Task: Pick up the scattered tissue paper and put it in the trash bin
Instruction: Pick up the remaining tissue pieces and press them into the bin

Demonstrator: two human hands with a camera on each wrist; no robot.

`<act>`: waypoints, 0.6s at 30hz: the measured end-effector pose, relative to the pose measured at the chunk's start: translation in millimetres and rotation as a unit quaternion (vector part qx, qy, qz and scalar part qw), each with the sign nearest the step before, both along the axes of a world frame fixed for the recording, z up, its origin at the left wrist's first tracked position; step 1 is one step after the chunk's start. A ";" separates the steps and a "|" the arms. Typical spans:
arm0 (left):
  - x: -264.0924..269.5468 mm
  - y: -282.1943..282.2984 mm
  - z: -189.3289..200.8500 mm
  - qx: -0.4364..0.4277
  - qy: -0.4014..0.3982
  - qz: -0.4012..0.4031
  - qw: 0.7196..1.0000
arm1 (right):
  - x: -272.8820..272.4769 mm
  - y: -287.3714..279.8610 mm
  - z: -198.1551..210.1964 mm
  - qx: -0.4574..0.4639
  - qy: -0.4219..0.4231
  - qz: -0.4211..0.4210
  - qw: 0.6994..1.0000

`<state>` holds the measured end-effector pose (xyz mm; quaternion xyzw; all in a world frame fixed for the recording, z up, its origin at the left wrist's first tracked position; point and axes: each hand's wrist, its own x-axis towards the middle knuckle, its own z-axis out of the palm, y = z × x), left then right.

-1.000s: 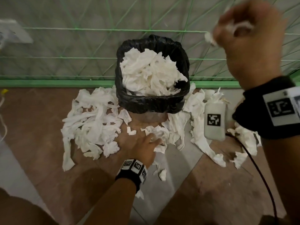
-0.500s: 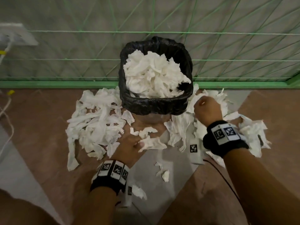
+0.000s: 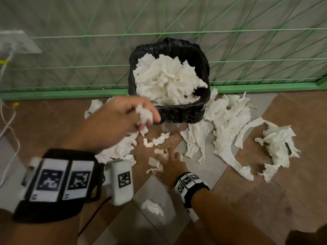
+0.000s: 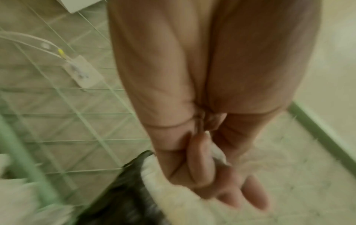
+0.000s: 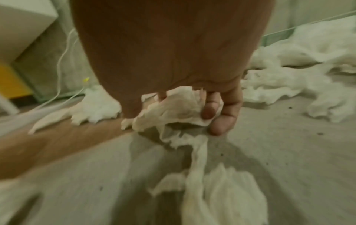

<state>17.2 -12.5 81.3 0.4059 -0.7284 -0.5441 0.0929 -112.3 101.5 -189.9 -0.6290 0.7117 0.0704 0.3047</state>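
The black-lined trash bin point(image 3: 185, 114) stands against the green mesh, heaped with white tissue point(image 3: 164, 78). My left hand point(image 3: 141, 117) is raised just left of the bin's front rim and grips a crumpled tissue wad point(image 3: 146, 114). The left wrist view is blurred; there the curled fingers point(image 4: 200, 156) hang over the bin's liner point(image 4: 125, 190). My right hand point(image 3: 168, 160) is down on the floor in front of the bin. Its fingers point(image 5: 212, 109) curl round a torn tissue piece point(image 5: 173, 106), from which a strip trails to the floor.
Big tissue heaps lie right of the bin point(image 3: 228, 124) and at far right point(image 3: 277, 144); another heap point(image 3: 120, 149) shows under my left arm. Small scraps point(image 3: 157, 139) and one lone piece point(image 3: 152, 206) lie nearer me. White cables point(image 3: 10, 121) run at left.
My left hand rose from the floor with a tissue wad to the bin's front rim. My right hand left the heap beside the bin and came down on scraps in front of it.
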 end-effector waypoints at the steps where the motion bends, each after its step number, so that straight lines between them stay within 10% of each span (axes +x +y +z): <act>1: -6.4 -4.7 15.8 -0.025 0.021 0.017 0.999 | 5.2 0.8 -3.8 -0.016 0.017 0.003 1.000; 6: -54.3 -40.6 54.3 -0.178 0.069 0.098 0.977 | 7.9 5.3 1.8 -0.005 0.031 0.085 0.996; 12: -83.5 -73.2 20.1 -0.311 -0.031 0.019 0.950 | -18.8 7.3 99.2 -0.144 -0.082 0.108 0.980; 18: -41.5 -29.8 -45.7 -0.370 0.229 0.364 0.823 | -43.7 -12.2 213.6 -0.422 -0.168 0.086 0.887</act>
